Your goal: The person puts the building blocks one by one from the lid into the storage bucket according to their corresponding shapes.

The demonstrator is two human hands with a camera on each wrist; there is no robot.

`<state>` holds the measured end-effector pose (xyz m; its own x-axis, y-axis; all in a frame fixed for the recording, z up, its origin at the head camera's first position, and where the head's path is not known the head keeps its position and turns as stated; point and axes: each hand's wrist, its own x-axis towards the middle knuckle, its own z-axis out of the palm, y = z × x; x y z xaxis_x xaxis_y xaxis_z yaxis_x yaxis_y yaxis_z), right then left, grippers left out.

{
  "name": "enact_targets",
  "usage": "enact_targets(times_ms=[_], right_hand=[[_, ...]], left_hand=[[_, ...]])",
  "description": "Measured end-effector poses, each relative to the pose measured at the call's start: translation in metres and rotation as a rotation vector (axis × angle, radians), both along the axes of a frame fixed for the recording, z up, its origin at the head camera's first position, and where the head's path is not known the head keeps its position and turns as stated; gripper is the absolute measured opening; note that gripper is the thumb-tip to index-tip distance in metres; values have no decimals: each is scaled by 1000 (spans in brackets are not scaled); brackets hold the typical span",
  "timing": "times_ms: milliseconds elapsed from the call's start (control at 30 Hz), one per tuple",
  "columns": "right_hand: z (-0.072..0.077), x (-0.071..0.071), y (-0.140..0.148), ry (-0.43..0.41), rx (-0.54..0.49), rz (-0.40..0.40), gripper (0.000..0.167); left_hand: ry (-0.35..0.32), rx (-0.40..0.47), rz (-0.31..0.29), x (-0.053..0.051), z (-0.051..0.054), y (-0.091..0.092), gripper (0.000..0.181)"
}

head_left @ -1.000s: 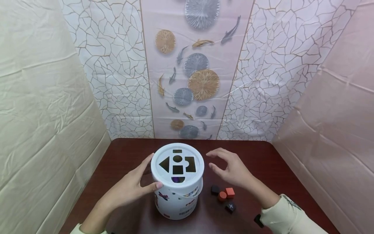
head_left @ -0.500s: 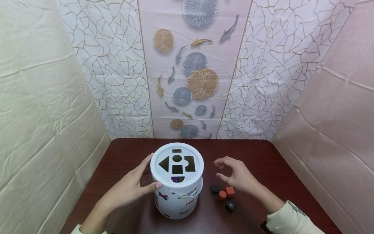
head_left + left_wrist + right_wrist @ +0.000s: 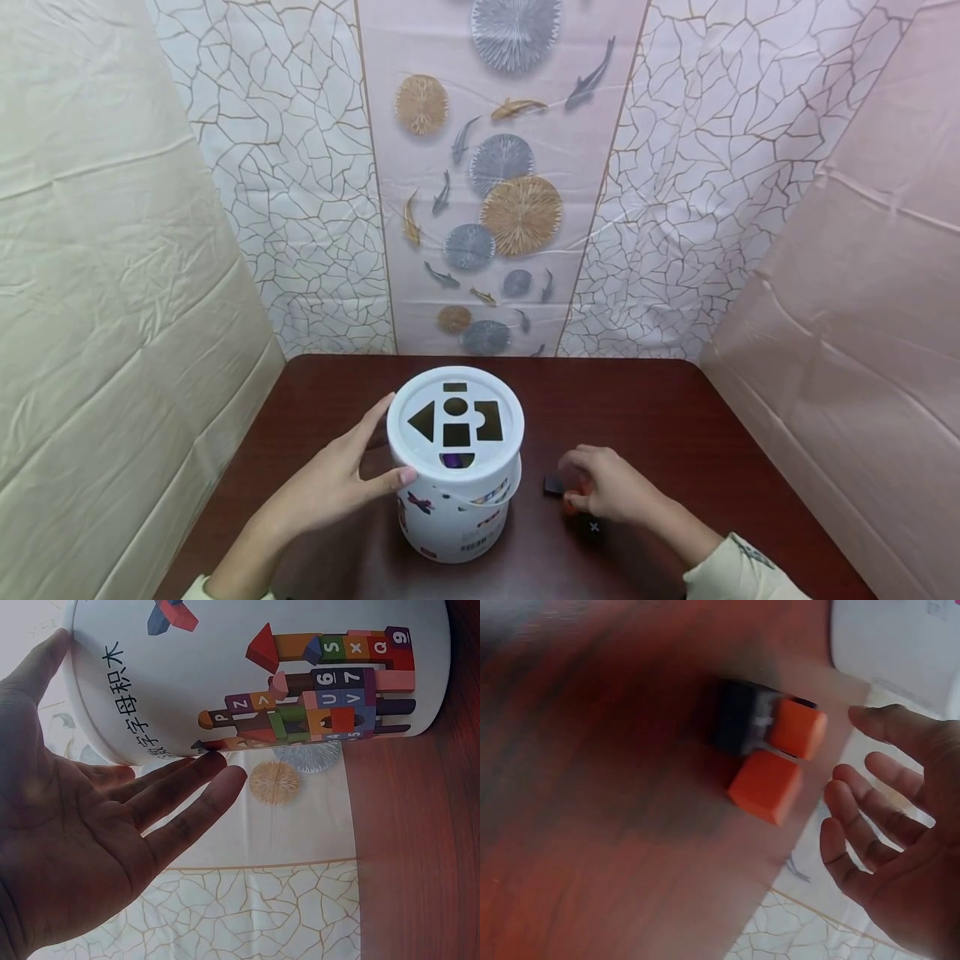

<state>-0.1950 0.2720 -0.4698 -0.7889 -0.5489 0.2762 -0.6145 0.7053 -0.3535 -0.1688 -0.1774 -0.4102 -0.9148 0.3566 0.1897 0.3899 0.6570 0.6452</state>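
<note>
A white bucket (image 3: 453, 533) with printed block pictures stands upright, its lid (image 3: 489, 458) pierced by several shaped holes. My left hand (image 3: 337, 479) touches the bucket's left side near the rim, thumb at the front; its fingers are fairly straight in the left wrist view. Right of the bucket, my right hand (image 3: 611, 483) is low over some small blocks with its fingers loosely bent. In the right wrist view, an orange cylinder (image 3: 799, 729) and an orange cube (image 3: 766, 786) lie apart from those fingers. A black block (image 3: 735, 716) with a white mark sits beside them.
Another black block (image 3: 552, 486) lies between the bucket and my right hand. The bucket's white handle (image 3: 498, 500) hangs down on its right side. The dark red table (image 3: 637, 400) ends at a patterned cloth backdrop (image 3: 480, 275), with cloth walls on both sides.
My right hand first drew back from the bucket's right side, then came down over the small blocks, covering the orange ones in the head view. My left hand and the bucket have stayed put.
</note>
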Motion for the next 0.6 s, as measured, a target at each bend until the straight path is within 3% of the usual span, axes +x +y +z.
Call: enact_targets(times_ms=[233, 433, 600], right_hand=[[-8, 3, -2, -32, 60, 16, 19], [-8, 2, -4, 30, 107, 14, 21], [-8, 2, -4, 3, 83, 19, 19]], left_hand=[[-15, 7, -2, 0, -1, 0, 112], [-10, 7, 2, 0, -2, 0, 112], [-12, 8, 3, -1, -2, -1, 113]])
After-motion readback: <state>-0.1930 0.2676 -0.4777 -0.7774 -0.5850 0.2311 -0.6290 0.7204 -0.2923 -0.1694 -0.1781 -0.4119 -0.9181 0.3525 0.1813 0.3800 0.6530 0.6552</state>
